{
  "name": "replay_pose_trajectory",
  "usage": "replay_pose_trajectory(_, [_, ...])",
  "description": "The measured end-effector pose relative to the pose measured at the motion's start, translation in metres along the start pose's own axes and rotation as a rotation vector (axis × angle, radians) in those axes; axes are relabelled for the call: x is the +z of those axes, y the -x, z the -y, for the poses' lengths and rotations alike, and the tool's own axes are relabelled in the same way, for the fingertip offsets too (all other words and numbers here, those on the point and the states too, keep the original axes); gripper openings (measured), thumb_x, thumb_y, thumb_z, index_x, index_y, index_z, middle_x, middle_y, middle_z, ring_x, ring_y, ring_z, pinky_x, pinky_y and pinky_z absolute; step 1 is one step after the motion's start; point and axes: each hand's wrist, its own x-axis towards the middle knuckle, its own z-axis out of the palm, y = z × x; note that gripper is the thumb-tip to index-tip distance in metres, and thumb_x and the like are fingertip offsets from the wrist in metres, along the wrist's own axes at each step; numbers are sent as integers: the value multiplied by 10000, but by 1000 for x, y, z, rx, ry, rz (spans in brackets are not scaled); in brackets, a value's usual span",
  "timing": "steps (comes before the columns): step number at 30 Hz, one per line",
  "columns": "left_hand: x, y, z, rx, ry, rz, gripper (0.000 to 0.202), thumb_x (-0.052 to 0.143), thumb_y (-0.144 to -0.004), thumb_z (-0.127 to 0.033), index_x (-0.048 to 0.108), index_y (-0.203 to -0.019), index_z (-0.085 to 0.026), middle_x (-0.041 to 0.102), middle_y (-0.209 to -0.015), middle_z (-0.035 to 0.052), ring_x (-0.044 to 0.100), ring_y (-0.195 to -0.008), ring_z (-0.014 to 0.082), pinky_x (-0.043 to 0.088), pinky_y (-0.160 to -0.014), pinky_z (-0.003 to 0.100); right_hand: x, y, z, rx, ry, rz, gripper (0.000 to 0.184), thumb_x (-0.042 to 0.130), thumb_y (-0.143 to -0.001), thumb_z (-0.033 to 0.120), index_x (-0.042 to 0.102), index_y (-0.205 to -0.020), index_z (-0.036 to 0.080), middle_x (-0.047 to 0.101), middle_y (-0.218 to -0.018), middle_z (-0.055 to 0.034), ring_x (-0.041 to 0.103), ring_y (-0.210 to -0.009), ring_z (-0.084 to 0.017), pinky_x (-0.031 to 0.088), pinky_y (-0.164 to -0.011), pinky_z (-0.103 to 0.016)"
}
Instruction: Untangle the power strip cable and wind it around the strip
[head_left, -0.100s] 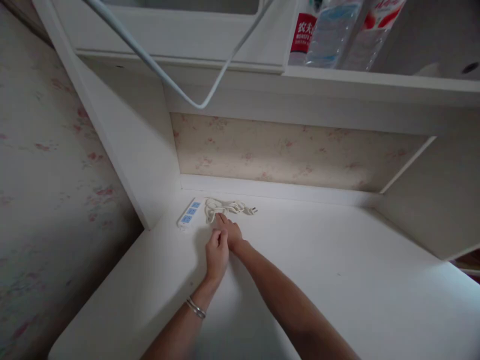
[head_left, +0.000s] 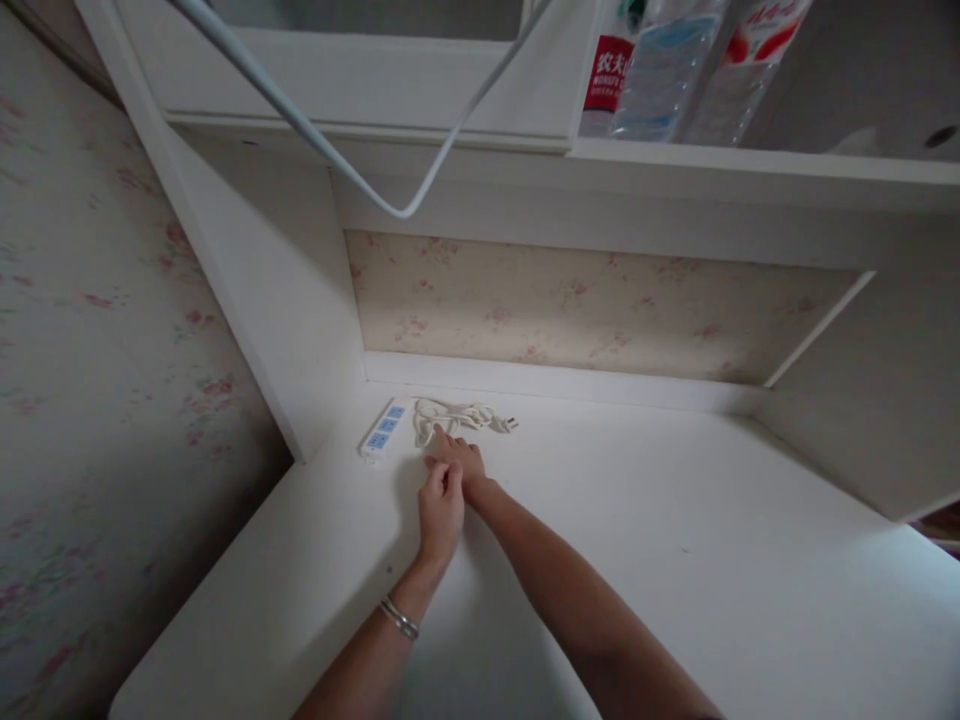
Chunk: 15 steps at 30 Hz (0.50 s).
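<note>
A white power strip (head_left: 385,428) with blue socket faces lies at the far left of the white desk (head_left: 675,520). Beside it rests its bundled white cord (head_left: 450,413), with the plug (head_left: 504,424) pointing right. My right hand (head_left: 463,462) is low over the desk with its fingers stretched out, their tips at the near edge of the cord. My left hand (head_left: 441,512), with a silver bracelet (head_left: 399,617) at the wrist, is closed just in front of the right one and overlaps it. What its curled fingers hold, if anything, is hidden.
Overhead hangs a bent pale rod or cable (head_left: 405,212). Several plastic bottles (head_left: 667,75) stand on the upper shelf (head_left: 750,165). A white side panel (head_left: 225,250) borders the desk on the left, a grey-white one (head_left: 862,400) on the right.
The view has shifted slightly, so the scene sits a little lower and to the right. Both hands keep nearly the same pose beside the cord.
</note>
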Motion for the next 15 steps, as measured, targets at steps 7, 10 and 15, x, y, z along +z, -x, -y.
replay_pose_trajectory(7, [-1, 1, -1, 10, 38, 56, 321, 418, -890, -452, 558, -767, -190, 659, -762, 25, 612, -745, 167, 457, -691, 249, -1, 22, -4, 45, 29, -77, 376, 349, -949, 399, 585, -1145, 183, 603, -1146, -134, 500, -1075, -271, 357, -875, -399])
replay_pose_trajectory(10, [-2, 1, -2, 4, 25, 57, 319, 422, -889, -453, 553, -756, -194, 643, -725, 14, 598, -707, 159, 445, -654, 242, -5, 51, -10, 54, 41, -119, 341, 355, -953, 363, 642, -975, 182, 619, -1080, -117, 500, -1026, -242, 341, -863, -363])
replay_pose_trajectory(15, [-4, 0, -5, 58, -66, 49, 315, 420, -886, -431, 521, -700, -198, 579, -638, -12, 532, -629, 143, 395, -610, 237, -14, 106, -36, -13, -26, -261, 433, 339, -967, 409, 658, -782, 182, 645, -824, -62, 521, -845, -179, 327, -825, -314])
